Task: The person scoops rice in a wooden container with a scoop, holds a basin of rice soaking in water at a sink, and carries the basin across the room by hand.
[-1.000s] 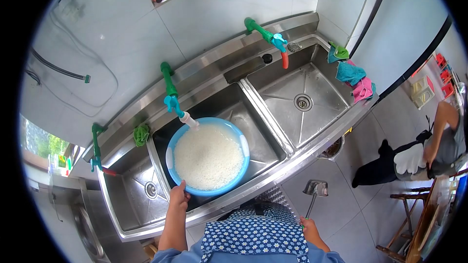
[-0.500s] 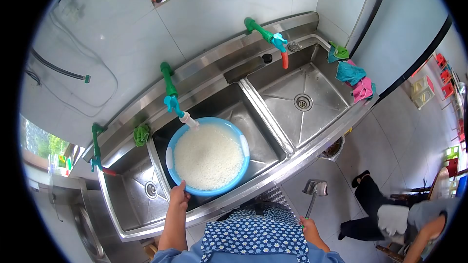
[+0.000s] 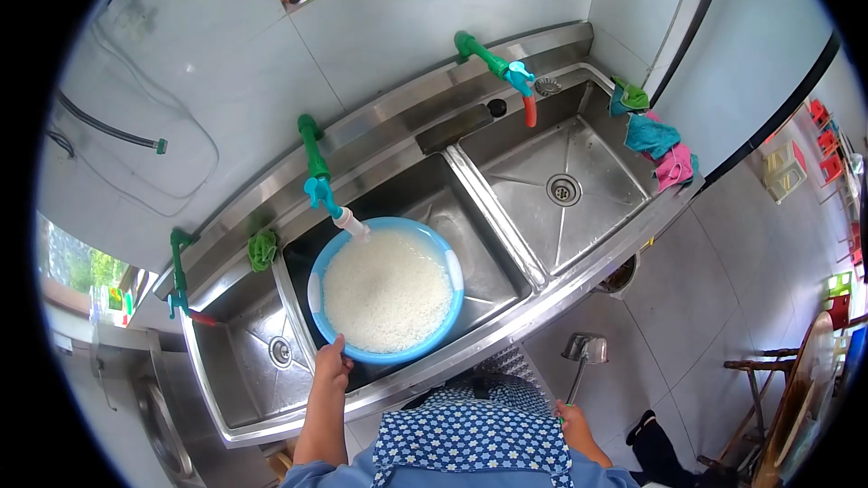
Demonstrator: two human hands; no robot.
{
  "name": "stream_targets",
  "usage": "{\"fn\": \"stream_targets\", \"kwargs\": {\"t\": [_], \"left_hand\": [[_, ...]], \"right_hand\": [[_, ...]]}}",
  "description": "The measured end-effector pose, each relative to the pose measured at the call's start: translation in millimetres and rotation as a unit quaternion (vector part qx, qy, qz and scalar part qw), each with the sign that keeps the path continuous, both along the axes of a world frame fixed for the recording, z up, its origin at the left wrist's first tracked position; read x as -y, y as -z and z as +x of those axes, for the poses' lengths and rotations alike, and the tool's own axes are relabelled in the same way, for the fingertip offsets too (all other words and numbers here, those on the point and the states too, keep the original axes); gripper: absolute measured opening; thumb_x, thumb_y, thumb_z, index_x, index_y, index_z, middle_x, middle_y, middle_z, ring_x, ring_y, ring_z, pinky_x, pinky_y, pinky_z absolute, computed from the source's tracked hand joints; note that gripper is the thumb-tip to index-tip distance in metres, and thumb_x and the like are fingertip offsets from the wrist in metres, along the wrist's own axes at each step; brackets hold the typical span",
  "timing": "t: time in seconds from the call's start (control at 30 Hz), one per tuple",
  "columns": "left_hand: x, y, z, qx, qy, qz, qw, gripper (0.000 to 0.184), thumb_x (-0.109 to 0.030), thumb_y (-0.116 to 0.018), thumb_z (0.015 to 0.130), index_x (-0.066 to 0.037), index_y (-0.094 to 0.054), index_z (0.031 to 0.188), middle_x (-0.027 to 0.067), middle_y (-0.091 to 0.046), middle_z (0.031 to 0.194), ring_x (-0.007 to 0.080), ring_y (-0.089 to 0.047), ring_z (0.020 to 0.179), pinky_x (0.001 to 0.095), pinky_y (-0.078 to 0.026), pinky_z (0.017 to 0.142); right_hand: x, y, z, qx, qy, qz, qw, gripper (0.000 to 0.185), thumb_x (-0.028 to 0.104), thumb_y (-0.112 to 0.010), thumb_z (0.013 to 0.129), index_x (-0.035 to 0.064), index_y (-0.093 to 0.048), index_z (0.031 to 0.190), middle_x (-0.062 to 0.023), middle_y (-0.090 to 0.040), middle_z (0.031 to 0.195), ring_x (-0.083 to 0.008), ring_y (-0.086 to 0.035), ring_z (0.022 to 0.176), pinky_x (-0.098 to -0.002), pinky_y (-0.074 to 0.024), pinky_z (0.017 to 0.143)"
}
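Note:
A light blue basin [image 3: 457,294] with white handles stands in the middle sink, filled with rice [image 3: 387,294] under cloudy water. The white spout of the middle tap [image 3: 318,190] reaches over the basin's far rim. My left hand [image 3: 333,363] grips the near left rim, thumb on top and the other fingers hidden below. Off to the right, in front of the sink edge, my right hand [image 3: 575,419] is closed around the long handle of a metal ladle [image 3: 586,347]. The ladle's deep cup hangs over the floor.
The steel sink unit has a left sink [image 3: 249,370] and a right sink [image 3: 551,190] beside the middle one. Coloured cloths [image 3: 653,136] lie on its right corner. A green mesh scrubber [image 3: 262,250] rests by the left divider. A co-worker's leg [image 3: 665,452] shows at lower right, near a wooden table [image 3: 800,398].
The co-worker at the right has moved toward the bottom edge, so that mostly a dark-clothed leg shows now. My hands, the basin and the ladle stay nearly where they were.

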State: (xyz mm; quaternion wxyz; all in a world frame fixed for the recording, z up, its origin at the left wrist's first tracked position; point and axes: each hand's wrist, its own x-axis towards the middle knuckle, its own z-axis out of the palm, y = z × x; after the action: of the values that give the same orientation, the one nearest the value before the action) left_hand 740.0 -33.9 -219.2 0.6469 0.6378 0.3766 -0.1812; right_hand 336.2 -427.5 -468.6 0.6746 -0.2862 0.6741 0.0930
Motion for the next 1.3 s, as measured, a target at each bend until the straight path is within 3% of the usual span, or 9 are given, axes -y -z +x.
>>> {"fn": "stream_targets", "kwargs": {"t": [0.07, 0.27, 0.37, 0.47, 0.6, 0.8, 0.87, 1.1, 1.3], "left_hand": [[1, -2, 0, -0.004, -0.003, 0.002, 1.000, 0.020, -0.022, -0.057, 0.095, -0.005, -0.056, 0.085, 0.0037, -0.053, 0.068, 0.0145, -0.045, 0.048, 0.0283, -0.035, 0.040], [0, -1, 0, -0.003, -0.006, 0.003, 1.000, 0.020, -0.022, -0.057, 0.094, -0.005, -0.056, 0.085, 0.0038, -0.053, 0.067, 0.0147, -0.045, 0.048, 0.0285, -0.035, 0.040], [1, -2, 0, -0.003, -0.008, 0.004, 1.000, 0.020, -0.022, -0.057, 0.094, -0.005, -0.056, 0.085, 0.0039, -0.053, 0.067, 0.0149, -0.045, 0.047, 0.0287, -0.035, 0.040], [1, -2, 1, -0.007, -0.010, 0.006, 1.000, 0.020, -0.021, -0.057, 0.094, -0.005, -0.056, 0.084, 0.0039, -0.053, 0.066, 0.0151, -0.044, 0.046, 0.0288, -0.034, 0.040], [0, 2, 1, -0.003, -0.016, -0.002, 1.000, 0.019, -0.021, -0.057, 0.094, -0.005, -0.056, 0.084, 0.0038, -0.052, 0.066, 0.0151, -0.044, 0.046, 0.0288, -0.034, 0.040], [-3, 9, -2, -0.005, -0.021, -0.008, 1.000, 0.019, -0.021, -0.057, 0.094, -0.005, -0.056, 0.085, 0.0032, -0.052, 0.066, 0.0141, -0.044, 0.047, 0.0280, -0.033, 0.040], [4, 3, -2, 0.005, -0.032, -0.008, 0.999, 0.020, -0.024, -0.057, 0.094, -0.007, -0.055, 0.084, 0.0018, -0.051, 0.066, 0.0125, -0.043, 0.049, 0.0267, -0.031, 0.041], [9, 1, -8, 0.010, -0.037, 0.052, 0.998, 0.024, -0.031, -0.058, 0.092, -0.011, -0.053, 0.081, -0.0004, -0.048, 0.064, 0.0112, -0.041, 0.049, 0.0247, -0.028, 0.041], [13, 3, -8, 0.032, -0.073, -0.009, 0.997, 0.020, -0.029, -0.057, 0.093, -0.009, -0.055, 0.094, 0.0024, -0.055, 0.078, 0.0138, -0.050, 0.064, 0.0313, -0.039, 0.054]], "right_hand": [[5, -43, 12, 0.044, 0.042, 0.034, 0.998, 0.029, 0.013, -0.065, 0.087, 0.0089, -0.038, 0.097, -0.0060, -0.045, 0.055, -0.0176, -0.044, 0.041, -0.0378, -0.0390, 0.036], [4, -74, 23, 0.061, 0.022, 0.043, 0.997, 0.026, 0.012, -0.065, 0.087, 0.0083, -0.041, 0.093, -0.0047, -0.044, 0.056, -0.0165, -0.043, 0.042, -0.0357, -0.0374, 0.036], [1, -72, 22, 0.049, 0.030, 0.019, 0.998, 0.024, 0.011, -0.065, 0.087, 0.0080, -0.042, 0.091, -0.0044, -0.045, 0.057, -0.0162, -0.043, 0.042, -0.0345, -0.0369, 0.036], [-3, -3, 2, 0.005, 0.035, -0.009, 0.999, 0.023, 0.011, -0.065, 0.087, 0.0079, -0.043, 0.090, -0.0044, -0.045, 0.058, -0.0159, -0.043, 0.042, -0.0331, -0.0359, 0.035], [-1, -62, 22, 0.022, 0.068, 0.010, 0.997, 0.024, 0.011, -0.066, 0.086, 0.0080, -0.043, 0.090, -0.0045, -0.046, 0.059, -0.0157, -0.043, 0.042, -0.0311, -0.0347, 0.034], [-10, -98, 25, 0.026, 0.019, -0.073, 0.997, 0.025, 0.012, -0.067, 0.087, 0.0078, -0.042, 0.087, -0.0037, -0.045, 0.057, -0.0166, -0.042, 0.040, -0.0324, -0.0365, 0.033], [-14, -119, 32, 0.024, 0.099, -0.128, 0.986, 0.025, 0.013, -0.066, 0.088, 0.0080, -0.041, 0.086, -0.0030, -0.045, 0.055, -0.0166, -0.042, 0.039, -0.0321, -0.0369, 0.034], [4, -146, 29, 0.079, 0.083, -0.241, 0.964, 0.025, 0.015, -0.063, 0.090, 0.0096, -0.039, 0.086, -0.0025, -0.045, 0.057, -0.0133, -0.042, 0.040, -0.0277, -0.0346, 0.035], [18, -168, 47, 0.085, 0.077, -0.242, 0.963, 0.027, 0.017, -0.063, 0.091, 0.0109, -0.036, 0.086, -0.0020, -0.042, 0.055, -0.0131, -0.042, 0.040, -0.0279, -0.0328, 0.034]]}}
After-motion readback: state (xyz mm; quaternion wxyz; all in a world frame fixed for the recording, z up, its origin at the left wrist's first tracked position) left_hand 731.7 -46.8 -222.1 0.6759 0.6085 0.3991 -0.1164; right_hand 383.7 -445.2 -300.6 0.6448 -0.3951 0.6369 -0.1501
